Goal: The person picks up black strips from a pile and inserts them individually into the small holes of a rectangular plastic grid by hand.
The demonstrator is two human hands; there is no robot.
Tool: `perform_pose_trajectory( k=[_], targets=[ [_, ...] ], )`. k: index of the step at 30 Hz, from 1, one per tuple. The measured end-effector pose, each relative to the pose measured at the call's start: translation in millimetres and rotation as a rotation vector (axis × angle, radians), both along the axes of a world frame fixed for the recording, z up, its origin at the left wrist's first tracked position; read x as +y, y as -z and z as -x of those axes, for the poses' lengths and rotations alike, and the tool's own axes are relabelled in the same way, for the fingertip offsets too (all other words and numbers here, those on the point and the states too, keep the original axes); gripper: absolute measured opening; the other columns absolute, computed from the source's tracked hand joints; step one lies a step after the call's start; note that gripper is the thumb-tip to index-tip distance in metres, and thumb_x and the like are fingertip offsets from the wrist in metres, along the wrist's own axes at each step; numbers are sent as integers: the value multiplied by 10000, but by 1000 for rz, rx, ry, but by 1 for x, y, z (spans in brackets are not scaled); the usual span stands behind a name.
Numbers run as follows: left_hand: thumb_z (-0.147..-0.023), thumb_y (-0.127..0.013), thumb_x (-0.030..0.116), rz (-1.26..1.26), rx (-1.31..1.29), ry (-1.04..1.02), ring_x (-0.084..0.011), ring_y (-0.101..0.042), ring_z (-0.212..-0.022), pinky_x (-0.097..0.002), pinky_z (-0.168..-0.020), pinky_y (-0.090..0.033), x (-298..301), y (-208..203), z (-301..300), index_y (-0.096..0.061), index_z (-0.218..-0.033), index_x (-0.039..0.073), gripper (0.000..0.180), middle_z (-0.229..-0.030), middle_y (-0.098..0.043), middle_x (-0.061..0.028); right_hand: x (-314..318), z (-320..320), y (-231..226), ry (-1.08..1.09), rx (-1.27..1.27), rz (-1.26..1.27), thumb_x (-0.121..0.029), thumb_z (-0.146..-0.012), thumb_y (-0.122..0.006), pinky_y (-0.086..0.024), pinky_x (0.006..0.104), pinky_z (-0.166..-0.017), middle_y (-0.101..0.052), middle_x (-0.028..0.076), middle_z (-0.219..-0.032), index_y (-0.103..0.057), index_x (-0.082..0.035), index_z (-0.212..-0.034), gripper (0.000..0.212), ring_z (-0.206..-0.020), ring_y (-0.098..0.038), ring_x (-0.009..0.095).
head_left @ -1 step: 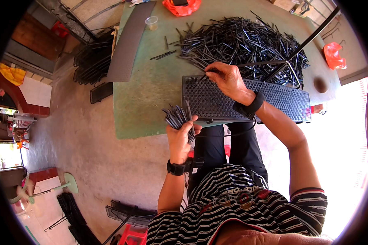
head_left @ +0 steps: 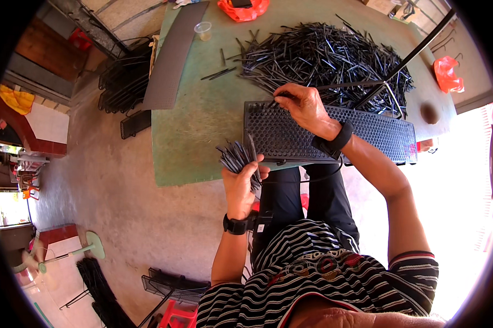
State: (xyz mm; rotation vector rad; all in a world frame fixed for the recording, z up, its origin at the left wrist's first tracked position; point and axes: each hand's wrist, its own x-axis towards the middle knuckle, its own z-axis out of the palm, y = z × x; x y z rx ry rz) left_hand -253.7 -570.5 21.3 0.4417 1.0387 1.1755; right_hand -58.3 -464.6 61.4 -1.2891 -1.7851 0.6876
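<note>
My left hand [head_left: 240,183] is closed round a bundle of thin black strips [head_left: 235,155], which fan out above the fingers. It hangs just off the near table edge, left of a black perforated mesh panel [head_left: 361,127]. Over the panel's far left corner, my right hand [head_left: 304,106] pinches a short black strip [head_left: 274,103], its tip down at the mesh; whether it sits in a hole is too small to tell. Beyond the panel lies a large heap of loose black strips [head_left: 328,63]. A black metal rod frame [head_left: 372,83] rises from the panel toward the far right.
The green table [head_left: 194,139] carries a long grey sheet [head_left: 175,54], a clear plastic cup [head_left: 203,31] and a red plastic bag [head_left: 244,10]. Another red bag [head_left: 448,75] lies at the right. Black racks [head_left: 127,76] stand on the floor leftward; a fan [head_left: 41,259] and red stool [head_left: 178,315] are lower left.
</note>
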Motion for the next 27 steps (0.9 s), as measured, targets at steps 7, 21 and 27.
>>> perform_pose_trajectory(
  k=[7,21,27],
  targets=[
    [-757,-630,-32,58,-52,-37,-239,-635,-566,-316,-489,-531,2,0,2,-581,-841,-88,112,-768,-636,-166,11,0,12,-95,-102,-46,-31,-757,-619,-466,351,-572,-618,186,-746,-614,34,-885,144,-628,-604,300],
    [-752,-643,-41,83,-68,-57,-239,-644,-607,-324,-495,-537,3,-2,2,-591,-885,-58,144,-820,-641,-148,13,20,15,-105,-290,-145,-79,-747,-632,-479,378,-561,-612,214,-740,-620,37,-802,128,-642,-590,377],
    [-746,-649,-63,38,-70,-19,-241,-650,-639,-325,-518,-536,0,-3,-4,-596,-925,-50,187,-828,-647,-147,-22,38,-6,-323,127,904,-240,-794,-694,-456,210,-448,-588,7,-610,-665,9,-820,252,-511,-540,82]
  ],
)
